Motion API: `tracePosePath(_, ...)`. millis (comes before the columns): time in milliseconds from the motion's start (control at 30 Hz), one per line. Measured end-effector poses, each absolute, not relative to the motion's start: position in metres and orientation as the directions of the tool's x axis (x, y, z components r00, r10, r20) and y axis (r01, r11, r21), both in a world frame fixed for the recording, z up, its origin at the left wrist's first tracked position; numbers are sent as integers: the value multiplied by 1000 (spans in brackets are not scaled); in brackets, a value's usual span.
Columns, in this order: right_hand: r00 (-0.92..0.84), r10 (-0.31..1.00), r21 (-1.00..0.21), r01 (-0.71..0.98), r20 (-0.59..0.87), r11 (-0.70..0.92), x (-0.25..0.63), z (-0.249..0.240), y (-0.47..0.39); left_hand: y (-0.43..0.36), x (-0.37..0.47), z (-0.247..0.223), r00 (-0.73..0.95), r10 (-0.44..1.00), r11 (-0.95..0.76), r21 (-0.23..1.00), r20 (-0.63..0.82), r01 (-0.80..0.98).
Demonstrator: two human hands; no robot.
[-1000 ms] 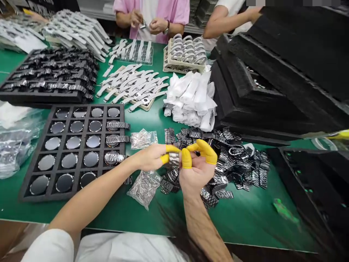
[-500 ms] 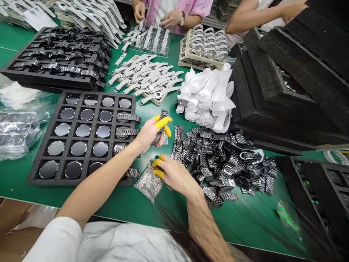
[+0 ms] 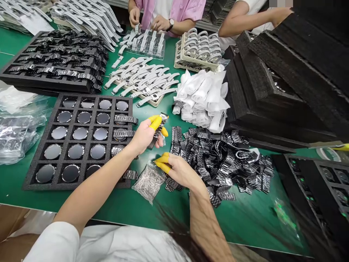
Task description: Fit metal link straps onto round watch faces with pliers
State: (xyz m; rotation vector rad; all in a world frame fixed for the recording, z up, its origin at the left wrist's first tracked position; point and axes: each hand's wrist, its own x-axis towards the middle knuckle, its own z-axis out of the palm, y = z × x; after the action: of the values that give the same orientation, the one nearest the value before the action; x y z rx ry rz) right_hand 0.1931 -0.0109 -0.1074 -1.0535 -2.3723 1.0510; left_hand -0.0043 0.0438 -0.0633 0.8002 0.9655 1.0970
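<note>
My left hand (image 3: 147, 135), with yellow finger cots, is closed on a black metal watch band (image 3: 161, 125) beside the foam tray's right edge. Yellow cots also cover fingertips of my right hand (image 3: 177, 168), which pinches what looks like a thin metal pin (image 3: 154, 161). Just below those fingertips lies a clear bag of metal pins (image 3: 149, 182). The black foam tray (image 3: 92, 123) holds round dark watch faces, and bands lie over its right column. To the right of my hands is a heap of black metal watch bands (image 3: 218, 160).
White wrapped bundles (image 3: 201, 98) lie behind the heap. Black foam stacks (image 3: 261, 91) rise at the right. White-strapped watches (image 3: 144, 80) fill a tray farther back. Black-banded watches (image 3: 54, 62) stand in trays at the left. Across the table, a person's hands (image 3: 160, 23) handle white straps.
My right fingers have come up from the bag and closed in a pinch. My left hand has turned the band so more of it shows. The view has shifted slightly.
</note>
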Motion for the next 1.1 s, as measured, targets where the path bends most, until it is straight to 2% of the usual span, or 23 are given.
tracePosePath(100,-543,840,-869,405,21,283,195,-109,-6,43,-5,-61,134,969,240,923,-208,-302)
tracePosePath(200,-388,920,-980,194,-46,33,195,-109,-3,40,-4,-59,237,946,265,951,-223,-161)
tracePosePath(333,-260,955,-970,-152,-144,-187,188,-110,-2,35,-3,-63,399,866,314,949,-302,38)
tracePosePath(433,-212,956,-925,-280,-202,-257,183,-111,0,34,-3,-68,465,825,313,945,-321,97)
tracePosePath(867,-229,949,-862,-410,-218,-297,183,-105,3,34,-4,-68,495,808,302,946,-319,116)
tracePosePath(1100,-270,941,-912,-298,-203,-282,178,-115,1,31,-7,-54,622,699,457,889,-354,-7)
